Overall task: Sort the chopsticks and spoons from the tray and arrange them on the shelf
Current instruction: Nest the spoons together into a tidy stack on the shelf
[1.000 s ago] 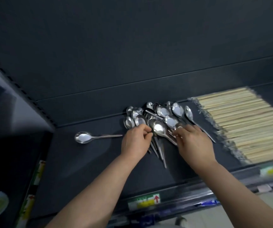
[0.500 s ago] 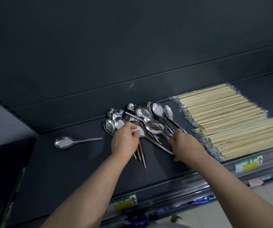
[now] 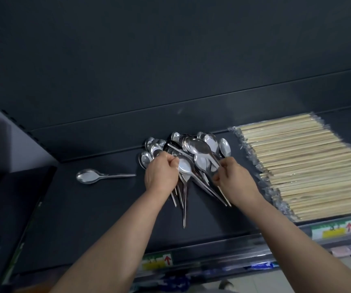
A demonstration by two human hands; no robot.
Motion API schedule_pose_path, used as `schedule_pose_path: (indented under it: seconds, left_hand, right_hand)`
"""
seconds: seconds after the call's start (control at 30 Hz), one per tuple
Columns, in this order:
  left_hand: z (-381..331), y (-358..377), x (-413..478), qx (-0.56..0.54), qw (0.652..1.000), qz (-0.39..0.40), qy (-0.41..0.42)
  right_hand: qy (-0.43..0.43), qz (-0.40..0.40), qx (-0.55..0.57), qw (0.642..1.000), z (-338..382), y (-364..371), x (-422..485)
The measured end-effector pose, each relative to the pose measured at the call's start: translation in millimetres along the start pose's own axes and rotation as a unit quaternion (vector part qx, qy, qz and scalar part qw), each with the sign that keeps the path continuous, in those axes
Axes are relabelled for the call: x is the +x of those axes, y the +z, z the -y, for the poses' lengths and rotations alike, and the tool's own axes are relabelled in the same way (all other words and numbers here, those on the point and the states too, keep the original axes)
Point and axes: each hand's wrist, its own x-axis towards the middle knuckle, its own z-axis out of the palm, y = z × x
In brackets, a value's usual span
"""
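Both arms reach onto the dark grey metal shelf [image 3: 85, 208], into the heap of shiny steel spoons [image 3: 200, 148] at its middle. The left hand [image 3: 161, 174] is curled, knuckles up, its fingers closed round spoons at the heap's left side, with several handles sticking out below it towards the shelf edge. The right hand [image 3: 235, 178] pinches spoon handles at the heap's right side, thumb and fingertips closed on them. A single steel spoon [image 3: 90, 176] lies apart to the left, bowl up, handle pointing at the heap. Just right of the heap lie pale wooden chopsticks in clear wrappers [image 3: 307, 166], side by side in a broad layer. Green and yellow price labels [image 3: 156, 260] sit on the shelf's front rail.
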Motion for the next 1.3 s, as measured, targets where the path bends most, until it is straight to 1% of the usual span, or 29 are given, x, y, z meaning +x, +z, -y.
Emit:
schedule_pose_path:
  seconds: [0.07,0.13,0.2,0.27,0.37,0.43,0.5,0.57,0.67,0.73,0.77,0.87,0.97,1.03,1.1,1.17,1.2,1.27,1.3]
  left_hand:
    - [-5,-1,1,-0.041,0.999,-0.014,0.006]
    - [-13,0,2,-0.088,0.996,-0.021,0.012]
    - [-22,3,3,-0.09,0.995,-0.021,0.021]
    - [-27,8,1,-0.081,0.996,-0.02,0.026]
    - [-29,15,-3,-0.09,0.996,-0.004,0.022]
    - [-26,18,-5,-0.102,0.995,0.006,0.019]
    - [-21,20,-5,-0.13,0.991,0.005,0.022]
    - [-18,19,-5,-0.161,0.987,0.007,0.02]
    - [-16,16,-7,-0.183,0.983,-0.008,0.02]
    - [-14,15,-8,-0.151,0.987,-0.041,0.027]
    - [-12,15,-7,-0.113,0.992,-0.049,0.029]
    - [-6,18,-6,0.009,1.0,-0.006,0.028]
    - [-4,21,-8,0.05,0.999,0.002,0.012]
    - [-3,20,-10,0.049,0.999,0.007,0.004]
    - [0,19,-12,0.006,1.0,0.012,-0.007]
    - [2,17,-14,-0.086,0.995,-0.006,-0.042]
    - [2,15,-15,-0.145,0.987,-0.019,-0.067]
    - [0,12,-18,-0.257,0.959,-0.034,-0.118]
    - [-1,10,-18,-0.292,0.946,-0.041,-0.136]
  right_hand:
    - [-0.013,0.01,-0.008,1.0,2,-1,2]
    - [-0.01,0.042,0.0,0.999,3,-1,1]
    - [0.029,0.081,0.084,0.993,3,0,-1]
    - [0.067,0.09,0.168,0.979,1,-2,-2]
    - [0.068,0.104,0.198,0.972,-5,-10,-2]
    - [0.072,0.144,0.211,0.964,-6,-13,-4]
    - [0.093,0.173,0.237,0.952,-8,-13,-5]
    - [0.113,0.169,0.252,0.946,-11,-11,-4]
    - [0.101,0.135,0.232,0.958,-15,-10,0]
    - [0.079,0.126,0.214,0.965,-19,-9,4]
    - [0.075,0.124,0.211,0.967,-20,-9,6]
    - [0.072,0.12,0.224,0.965,-20,-9,8]
    - [0.062,0.112,0.218,0.968,-20,-10,7]
    - [0.059,0.103,0.2,0.972,-21,-10,7]
    - [0.057,0.099,0.187,0.976,-21,-10,8]
    - [0.055,0.111,0.203,0.971,-18,-9,7]
    - [0.056,0.125,0.225,0.965,-15,-8,6]
    - [0.063,0.154,0.27,0.948,-9,-4,3]
    - [0.064,0.163,0.276,0.945,-5,-1,2]
